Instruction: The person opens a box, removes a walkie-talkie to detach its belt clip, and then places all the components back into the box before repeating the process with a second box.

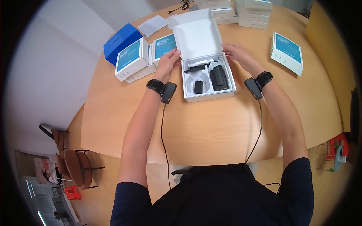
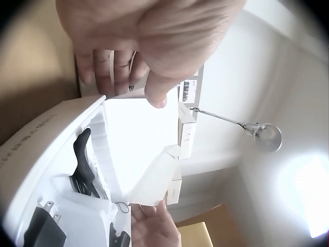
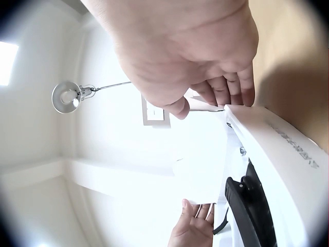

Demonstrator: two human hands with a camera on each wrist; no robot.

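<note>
A white cardboard box (image 1: 209, 98) stands on the table with its lid (image 1: 198, 35) raised. The left hand (image 1: 168, 66) holds the lid's left edge near the hinge, thumb at the inner face and fingers behind. On the opposite edge, the right hand (image 1: 243, 58) grips the lid likewise. Inside the white tray sit a black handheld device (image 1: 218, 78) at right, a black power adapter (image 1: 198, 87) at front left and a curved black piece (image 2: 82, 162) at the back. The adapter's two metal prongs (image 2: 49, 206) show in the left wrist view.
Teal-topped boxes (image 1: 130, 60) and a blue box (image 1: 122, 43) crowd the left side, with white paper (image 1: 153, 25) behind. Stacked white boxes (image 1: 254, 17) stand at the back. Another teal-topped box (image 1: 287, 52) lies at right. Wrist-camera cables (image 1: 162, 132) hang over the table.
</note>
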